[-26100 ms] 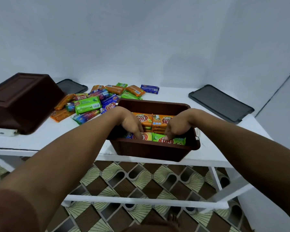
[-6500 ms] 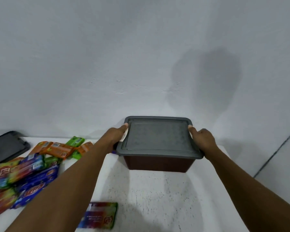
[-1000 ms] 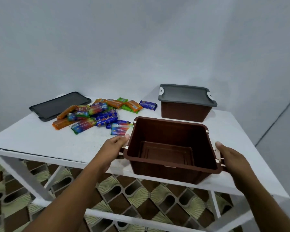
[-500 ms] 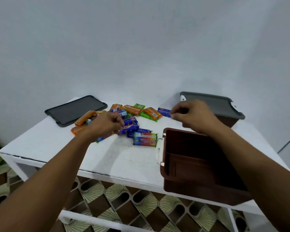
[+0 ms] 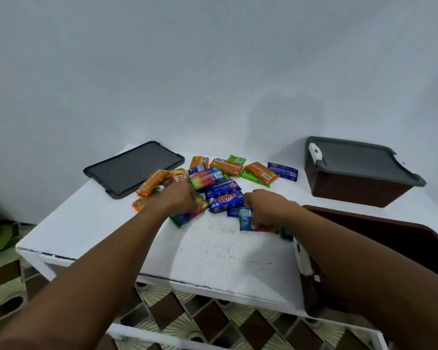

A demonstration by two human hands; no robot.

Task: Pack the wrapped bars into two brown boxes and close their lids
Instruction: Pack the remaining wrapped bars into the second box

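Under right hand point(image 5: 266, 207), gripped blue-green bar point(image 5: 245, 220); under left hand point(image 5: 180, 198), rainbow bar point(image 5: 185, 218).

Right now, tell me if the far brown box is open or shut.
Shut: a grey lid sits over the far brown box.

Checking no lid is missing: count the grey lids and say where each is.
2. One grey lid lies loose on the white table, left of the bar pile; the other lid sits on the brown box at the back right. None appears hidden.

Glossy foil-like bar wrappers point(image 5: 214, 176), matt grey plastic lid point(image 5: 133, 168), scuffed white-painted table point(image 5: 228, 251)
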